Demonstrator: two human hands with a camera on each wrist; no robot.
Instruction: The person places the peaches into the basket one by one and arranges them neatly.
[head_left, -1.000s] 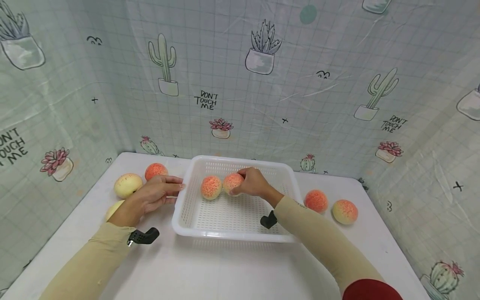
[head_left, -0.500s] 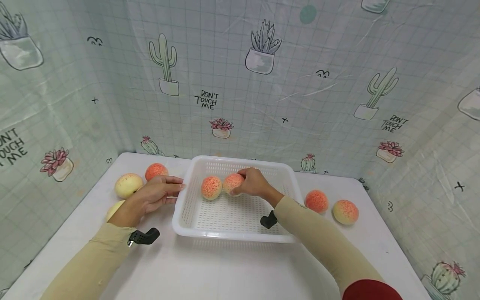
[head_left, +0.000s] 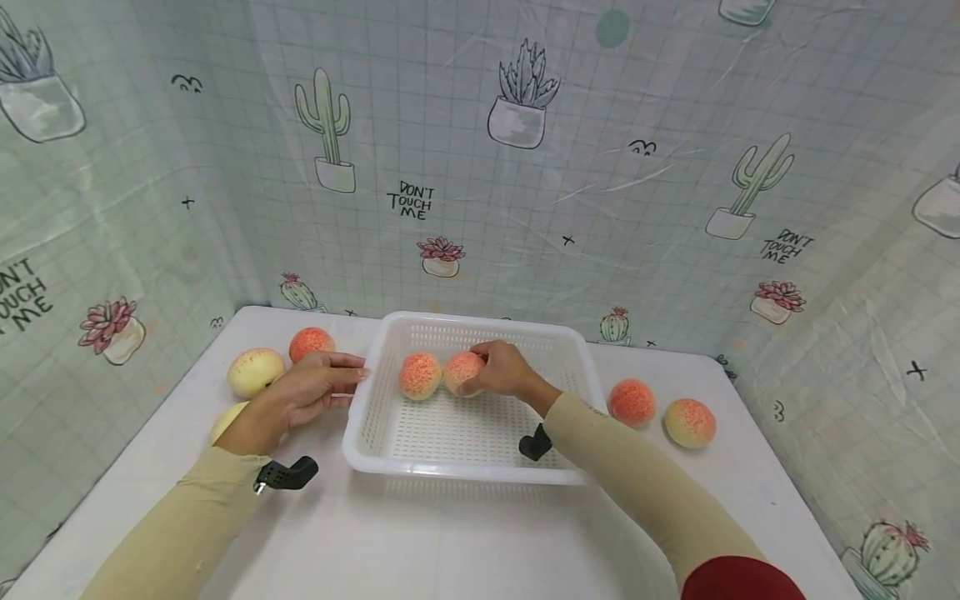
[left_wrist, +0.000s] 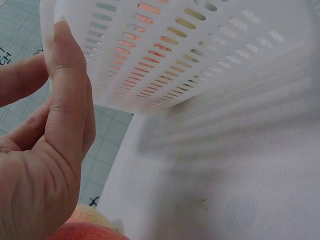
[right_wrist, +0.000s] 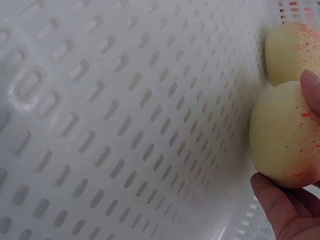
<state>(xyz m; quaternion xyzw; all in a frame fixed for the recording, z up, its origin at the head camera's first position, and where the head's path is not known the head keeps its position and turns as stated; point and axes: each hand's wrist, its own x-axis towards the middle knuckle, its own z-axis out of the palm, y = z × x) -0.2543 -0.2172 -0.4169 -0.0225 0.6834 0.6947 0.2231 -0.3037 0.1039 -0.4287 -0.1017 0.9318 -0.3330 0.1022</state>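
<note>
My right hand [head_left: 504, 368] grips a pink-and-cream peach [head_left: 463, 372] inside the white perforated plastic basket [head_left: 468, 475]. In the right wrist view the thumb lies along one side of this peach [right_wrist: 282, 135], with fingers at the opposite side. Beside it, nearly touching, sits a second peach [head_left: 420, 376] in the basket. My left hand [head_left: 315, 390] is at the basket's left rim. Its fingers are mostly straight, with fingertips touching the rim. In the left wrist view the left thumb [left_wrist: 65, 95] rests against the rim, and peach colours show through the slots.
Left of the basket are a red-orange peach [head_left: 311, 342], a pale yellow peach [head_left: 255, 372] and another yellow fruit [head_left: 225, 421] partly behind the left forearm. Two more peaches, one redder [head_left: 632, 403] and one paler [head_left: 690, 422], lie to the right. A patterned cloth [head_left: 480, 167] hangs behind the table.
The right hand and its peach have sunk very slightly in the basket. Otherwise only a small shift of the view shows; the left hand stays at the rim.
</note>
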